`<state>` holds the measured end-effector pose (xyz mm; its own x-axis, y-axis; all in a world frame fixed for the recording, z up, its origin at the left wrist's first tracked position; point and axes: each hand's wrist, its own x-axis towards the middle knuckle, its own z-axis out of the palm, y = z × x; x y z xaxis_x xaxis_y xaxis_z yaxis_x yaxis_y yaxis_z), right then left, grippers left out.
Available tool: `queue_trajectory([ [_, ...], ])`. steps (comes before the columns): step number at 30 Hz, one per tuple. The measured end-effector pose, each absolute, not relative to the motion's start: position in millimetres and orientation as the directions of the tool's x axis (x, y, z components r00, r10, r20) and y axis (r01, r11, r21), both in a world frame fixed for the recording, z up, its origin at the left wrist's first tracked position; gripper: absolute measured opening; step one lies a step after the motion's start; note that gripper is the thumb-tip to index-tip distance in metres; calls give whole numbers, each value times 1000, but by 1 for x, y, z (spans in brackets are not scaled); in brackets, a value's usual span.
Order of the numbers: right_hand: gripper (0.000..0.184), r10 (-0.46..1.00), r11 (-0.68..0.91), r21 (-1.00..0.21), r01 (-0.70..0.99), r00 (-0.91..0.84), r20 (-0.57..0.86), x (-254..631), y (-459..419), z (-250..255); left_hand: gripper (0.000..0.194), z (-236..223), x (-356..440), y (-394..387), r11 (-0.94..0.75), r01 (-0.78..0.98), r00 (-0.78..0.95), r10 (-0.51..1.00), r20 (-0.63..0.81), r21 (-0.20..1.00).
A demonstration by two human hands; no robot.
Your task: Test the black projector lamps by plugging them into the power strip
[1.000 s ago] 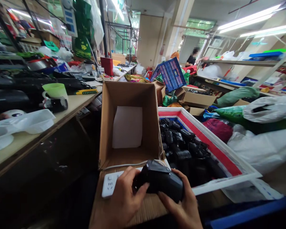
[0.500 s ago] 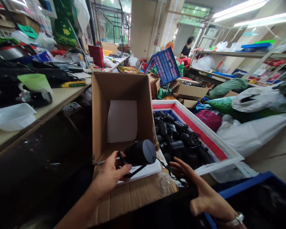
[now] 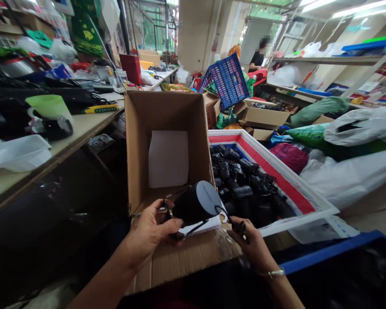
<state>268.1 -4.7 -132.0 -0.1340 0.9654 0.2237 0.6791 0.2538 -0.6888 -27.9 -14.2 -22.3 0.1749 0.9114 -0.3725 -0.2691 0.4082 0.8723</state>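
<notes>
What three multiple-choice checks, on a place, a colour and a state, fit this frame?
1. Where is the white sheet?
A) inside the cardboard box
B) on the bench
C) in the blue crate

2. What colour is the band on the white-framed tray?
A) green
B) red
C) yellow

3. What state is the left hand in?
A) empty and open
B) resting on the tray
C) gripping the black cylindrical unit

1 A: the sheet lies within the box walls.
2 B: red runs along the rim.
3 C: fingers wrap the unit, while the right hand pinches its black cord.
</notes>
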Motion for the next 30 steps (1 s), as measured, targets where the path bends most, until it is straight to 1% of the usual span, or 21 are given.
queue_trajectory([
  [1,25,955,253,-643,723,-81,284,270,1,-133,47,-22,-29,-14,404,-284,173,914,-368,869],
  [5,36,901,212,-545,811,54,430,272,21,-117,50,-18,-39,-15,369,-329,119,929,-350,869],
  [7,33,901,199,-509,838,48,431,267,30,-106,50,-15,-48,-16,365,-343,105,930,-351,865],
  [9,26,924,230,-497,837,-27,383,259,39,-101,49,-12,-57,-19,362,-355,106,932,-348,862],
  [12,18,936,312,-528,790,-159,315,244,50,-102,43,-9,-70,-25,338,-350,60,939,-339,874],
  [15,16,929,361,-603,712,-220,297,232,56,-105,40,-7,-80,-31,309,-337,14,946,-323,890],
  [20,10,907,415,-692,591,-333,259,214,63,-111,40,-15,-87,-35,329,-348,28,940,-341,878],
  [26,13,864,466,-699,543,-449,226,208,75,-116,54,-35,-79,-34,398,-409,50,908,-416,821],
  [30,17,829,486,-688,539,-533,168,206,79,-113,53,-45,-75,-33,411,-428,55,901,-431,805],
])
